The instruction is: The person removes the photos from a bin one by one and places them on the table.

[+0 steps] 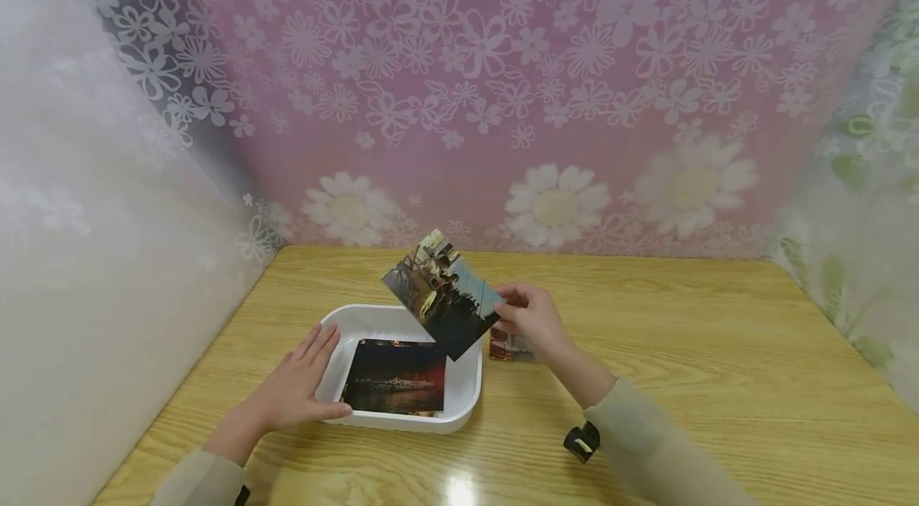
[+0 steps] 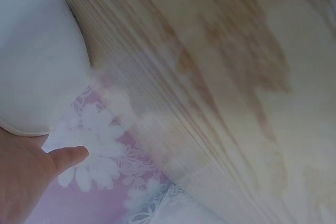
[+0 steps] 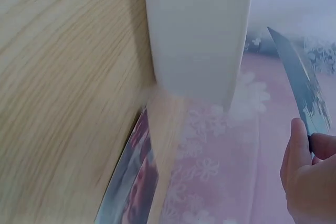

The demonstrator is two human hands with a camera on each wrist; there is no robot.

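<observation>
A white rectangular tub (image 1: 468, 402) stands on the wooden table; a dark photo (image 1: 395, 378) with a red glow and a lit-up strip lies inside it. My left hand (image 1: 305, 382) rests against the tub's left side, fingers over the rim and thumb stretched along the front edge. Between thumb and fingers, my right hand (image 1: 534, 318) pinches one corner of a photo (image 1: 448, 290) showing people in front of a pale blue background. That photo is tilted above the tub's back right part. In the right wrist view its surface (image 3: 307, 90) appears nearly edge-on.
Partly under my right hand, a reddish photo (image 1: 506, 346) lies on the table (image 1: 682, 346) just right of the tub. A black device (image 1: 581, 440) sits at my right sleeve. Flower-patterned cloth (image 1: 467, 91) hangs behind the table and along its sides.
</observation>
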